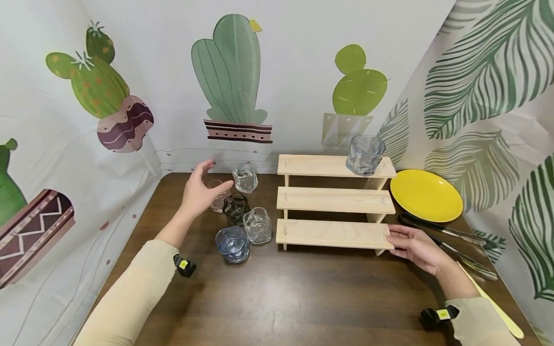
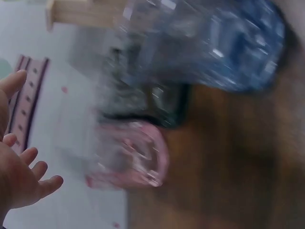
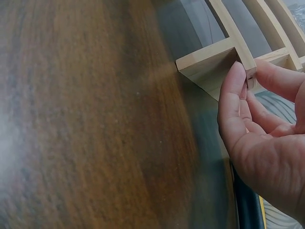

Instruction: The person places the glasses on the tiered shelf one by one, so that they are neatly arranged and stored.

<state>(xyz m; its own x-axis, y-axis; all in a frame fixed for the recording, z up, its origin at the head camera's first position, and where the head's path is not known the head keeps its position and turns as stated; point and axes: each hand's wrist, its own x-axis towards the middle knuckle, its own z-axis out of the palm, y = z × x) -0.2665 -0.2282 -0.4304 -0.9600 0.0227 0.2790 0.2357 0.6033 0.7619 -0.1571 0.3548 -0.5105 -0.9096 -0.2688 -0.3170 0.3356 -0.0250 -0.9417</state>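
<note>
My left hand (image 1: 201, 192), fingers spread and thumb out, is in the air by the pink glass (image 1: 218, 201) and holds nothing. Around it stand a clear glass (image 1: 245, 179), a dark glass (image 1: 236, 209), another clear glass (image 1: 258, 227) and a blue glass (image 1: 232, 246); the left wrist view blurs the pink glass (image 2: 128, 155). On the right, the end of the lowest board of a three-tier wooden shelf (image 1: 333, 233) is pinched between the thumb and fingers of my right hand (image 1: 417, 250). A bluish clear glass (image 1: 365, 154) rests on the top tier.
A yellow plate (image 1: 426, 196) lies to the right of the shelf. Before it are black-handled tongs (image 1: 446, 229) and a pale yellow utensil (image 1: 497, 307), partly behind my right arm. A printed cloth (image 1: 294, 72) hangs behind the brown table (image 1: 277, 298).
</note>
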